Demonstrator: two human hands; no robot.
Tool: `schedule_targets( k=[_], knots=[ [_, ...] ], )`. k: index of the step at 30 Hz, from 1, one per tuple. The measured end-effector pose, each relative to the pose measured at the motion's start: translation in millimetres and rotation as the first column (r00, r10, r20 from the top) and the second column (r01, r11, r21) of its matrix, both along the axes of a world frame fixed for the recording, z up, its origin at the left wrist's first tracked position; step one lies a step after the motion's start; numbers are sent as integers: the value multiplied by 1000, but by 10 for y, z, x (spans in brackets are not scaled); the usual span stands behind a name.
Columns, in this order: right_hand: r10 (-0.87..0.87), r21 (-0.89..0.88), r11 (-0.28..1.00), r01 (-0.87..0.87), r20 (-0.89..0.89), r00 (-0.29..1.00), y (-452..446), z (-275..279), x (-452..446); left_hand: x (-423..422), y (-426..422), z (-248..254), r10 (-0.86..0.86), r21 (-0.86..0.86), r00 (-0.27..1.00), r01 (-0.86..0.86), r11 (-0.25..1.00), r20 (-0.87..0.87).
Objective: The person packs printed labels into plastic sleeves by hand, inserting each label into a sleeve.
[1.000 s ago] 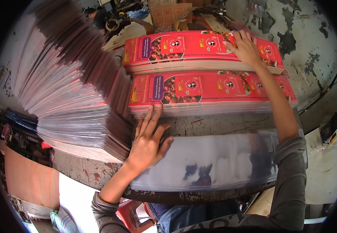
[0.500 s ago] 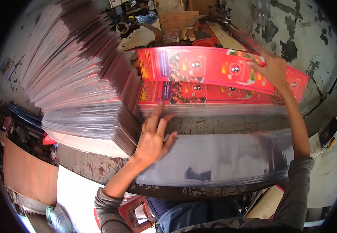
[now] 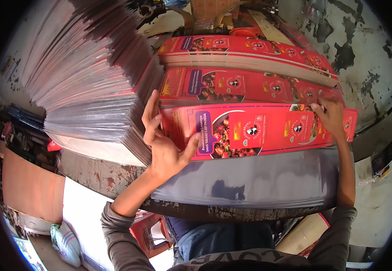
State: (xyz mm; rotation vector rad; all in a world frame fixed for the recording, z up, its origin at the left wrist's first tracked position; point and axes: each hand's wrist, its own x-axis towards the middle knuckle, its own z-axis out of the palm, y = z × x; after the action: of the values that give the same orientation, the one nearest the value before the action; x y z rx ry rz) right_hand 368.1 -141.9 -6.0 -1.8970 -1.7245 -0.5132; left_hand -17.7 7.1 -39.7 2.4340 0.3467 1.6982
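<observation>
A long red printed strip point(image 3: 272, 131) with a panda logo and food pictures lies tilted in front of me. My right hand point(image 3: 332, 118) pinches its upper edge near the right end. At its left end is my left hand point(image 3: 166, 147), fingers spread, with the thumb against the printed face. Just behind it sits a stack of the same red strips point(image 3: 250, 88), partly covered. Nearer to me, a pile of clear plastic sheets point(image 3: 272, 180) lies along the table edge, its rear part hidden under the held strip.
A tall fanned stack of plastic-covered strips point(image 3: 96, 99) rises at the left, close to my left hand. Another stack of red strips point(image 3: 250, 47) lies farther back. The worn table point(image 3: 96, 174) has a curved front edge. A peeling wall point(image 3: 354, 49) stands at the right.
My right hand has brought the red strip down and toward me, from above the stack to over the plastic sheets. My left hand has shifted slightly left and its thumb now meets the strip.
</observation>
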Motion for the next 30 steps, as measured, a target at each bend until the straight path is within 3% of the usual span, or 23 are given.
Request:
schedule_targets(
  k=[3, 6, 8, 10, 11, 15, 20, 30],
  knots=[
    [36, 10, 999, -36, -20, 999, 22, -111, 52, -14, 73, -39, -12, -25, 1000, 12, 1000, 16],
    [55, 41, 998, -54, -36, 998, 37, -141, 10, -64, 52, -32, -89, 29, 985, 86, 996, 147],
    [55, 64, 997, -52, -54, 997, 25, -137, -14, -197, -89, 60, -3, 66, 999, 6, 998, -46],
    [19, 59, 998, -17, -44, 999, 15, -143, -16, -212, -55, 142, -107, 330, 940, 218, 918, -323],
    [20, 56, 998, -17, -45, 999, 11, -149, -18, -188, -100, 203, -60, 452, 911, 259, 854, -409],
    [-11, 34, 999, 14, -72, 997, 8, -157, -9, -188, -106, 147, -140, 360, 877, 328, 873, -460],
    [-12, 25, 1000, 13, -47, 999, 2, -145, -20, -214, -50, 129, -76, 369, 910, 240, 898, -407],
    [-5, 14, 1000, 5, -40, 999, 1, -119, -32, -204, -32, 138, -67, 411, 906, 255, 875, -418]
  ],
)
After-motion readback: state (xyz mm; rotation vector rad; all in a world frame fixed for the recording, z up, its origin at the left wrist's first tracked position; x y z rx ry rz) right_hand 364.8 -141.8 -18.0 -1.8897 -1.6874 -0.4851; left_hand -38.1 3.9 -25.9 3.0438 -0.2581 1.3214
